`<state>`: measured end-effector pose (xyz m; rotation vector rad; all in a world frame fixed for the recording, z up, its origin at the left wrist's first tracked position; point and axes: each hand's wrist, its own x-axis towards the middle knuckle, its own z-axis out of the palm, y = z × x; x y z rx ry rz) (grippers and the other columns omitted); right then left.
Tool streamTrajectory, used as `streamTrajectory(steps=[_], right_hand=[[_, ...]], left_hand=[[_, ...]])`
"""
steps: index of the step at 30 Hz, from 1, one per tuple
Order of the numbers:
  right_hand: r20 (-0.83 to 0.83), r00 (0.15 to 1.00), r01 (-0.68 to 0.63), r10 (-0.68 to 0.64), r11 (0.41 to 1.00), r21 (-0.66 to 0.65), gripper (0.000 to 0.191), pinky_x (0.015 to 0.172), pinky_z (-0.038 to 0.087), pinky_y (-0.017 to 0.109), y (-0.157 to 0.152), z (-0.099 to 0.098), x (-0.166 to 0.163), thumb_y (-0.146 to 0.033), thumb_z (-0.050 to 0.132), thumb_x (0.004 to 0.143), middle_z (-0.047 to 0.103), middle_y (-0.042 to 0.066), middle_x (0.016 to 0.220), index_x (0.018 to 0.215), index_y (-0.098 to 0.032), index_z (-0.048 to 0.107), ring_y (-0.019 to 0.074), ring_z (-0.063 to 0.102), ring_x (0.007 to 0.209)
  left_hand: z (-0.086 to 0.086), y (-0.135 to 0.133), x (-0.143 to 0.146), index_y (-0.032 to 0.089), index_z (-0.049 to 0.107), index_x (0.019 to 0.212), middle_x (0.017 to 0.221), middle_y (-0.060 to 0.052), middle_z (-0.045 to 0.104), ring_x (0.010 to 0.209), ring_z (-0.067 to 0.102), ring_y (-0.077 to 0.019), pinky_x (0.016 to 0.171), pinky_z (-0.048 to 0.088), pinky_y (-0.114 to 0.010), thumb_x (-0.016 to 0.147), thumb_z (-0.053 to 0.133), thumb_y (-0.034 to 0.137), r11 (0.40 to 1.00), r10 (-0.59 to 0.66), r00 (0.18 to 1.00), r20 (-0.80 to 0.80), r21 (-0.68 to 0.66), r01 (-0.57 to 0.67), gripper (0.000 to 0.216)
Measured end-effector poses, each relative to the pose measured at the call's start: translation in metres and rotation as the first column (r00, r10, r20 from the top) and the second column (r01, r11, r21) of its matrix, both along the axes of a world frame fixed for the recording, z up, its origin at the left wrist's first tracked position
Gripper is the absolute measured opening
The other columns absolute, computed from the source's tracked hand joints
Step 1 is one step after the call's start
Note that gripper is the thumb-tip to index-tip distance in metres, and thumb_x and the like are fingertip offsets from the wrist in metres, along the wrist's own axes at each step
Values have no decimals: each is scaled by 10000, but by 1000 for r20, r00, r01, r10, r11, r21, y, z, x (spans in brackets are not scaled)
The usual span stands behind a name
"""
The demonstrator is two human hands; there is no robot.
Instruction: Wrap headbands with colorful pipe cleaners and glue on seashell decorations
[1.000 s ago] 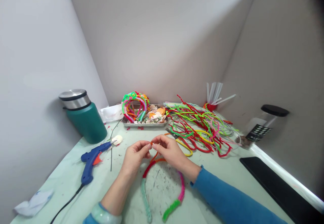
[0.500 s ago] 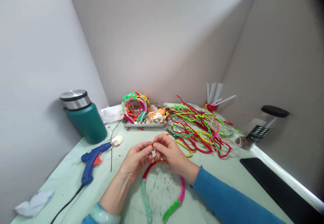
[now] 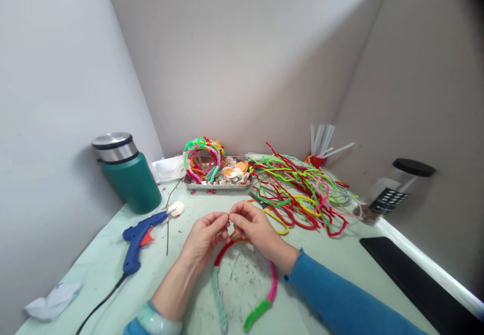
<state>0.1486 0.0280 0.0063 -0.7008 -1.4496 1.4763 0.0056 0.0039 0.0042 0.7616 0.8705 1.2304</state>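
Fingertips meet just above the headband, where my left hand (image 3: 206, 236) and my right hand (image 3: 255, 226) both pinch a thin orange pipe cleaner (image 3: 232, 234). Most of it is hidden by the fingers. Below them lies a headband (image 3: 273, 284) wrapped in fuzzy pipe cleaner, with sections of mint, red, orange, pink and green. Its open ends point toward me, and my right hand covers part of its upper right side. Beyond my right hand are yellow-orange-handled scissors (image 3: 278, 220), partly under red pipe cleaners.
A blue glue gun (image 3: 136, 246) rests at left, its nozzle by a white disc (image 3: 176, 209). Behind it stands a green bottle (image 3: 132, 181). A metal tray (image 3: 217, 187) holds finished headbands and discs. Loose pipe cleaners (image 3: 302, 183) spread at right, near a clear jar (image 3: 391, 193).
My fingertips have drawn closer together, and less of the orange pipe cleaner shows between them. The whole view has shifted slightly; the headband and other things stay in place.
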Motion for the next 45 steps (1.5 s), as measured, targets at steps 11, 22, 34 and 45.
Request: streamTrajectory(steps=[11, 22, 34, 45], right_hand=[[55, 998, 3, -8, 996, 90, 125, 508, 356, 200, 1, -2, 0, -300, 546, 810, 499, -37, 680, 828, -180, 512, 74, 434, 551], [308, 926, 60, -218, 891, 451, 65, 609, 353, 227, -1, 6, 9, -186, 503, 824, 522, -11, 740, 771, -172, 537, 106, 473, 679], [194, 927, -302, 322, 945, -127, 183, 422, 221, 193, 6, 16, 19, -322, 572, 767, 396, -75, 481, 754, -150, 514, 58, 311, 425], [184, 983, -9, -12, 994, 110, 150, 514, 364, 203, 9, 0, 6, -301, 574, 776, 528, -23, 713, 827, -166, 532, 81, 445, 565]], left_hand=[[-1, -1, 2, 109, 626, 727, 565, 22, 563, 466, 498, -54, 459, 454, -181, 690, 712, 242, 1000, -11, 999, 38, 20, 10, 162], [0, 0, -2, 110, 606, 716, 528, 28, 533, 455, 469, -54, 477, 428, -186, 738, 664, 275, 994, -83, 994, -69, 68, 87, 176], [0, 0, -6, 115, 609, 654, 504, 16, 563, 437, 485, -58, 482, 390, -180, 697, 697, 276, 982, -130, 959, -252, 98, 159, 188], [-1, 1, -3, 106, 649, 721, 654, 4, 601, 440, 471, -42, 460, 450, -197, 685, 707, 267, 1000, 0, 999, -40, 9, 0, 175]])
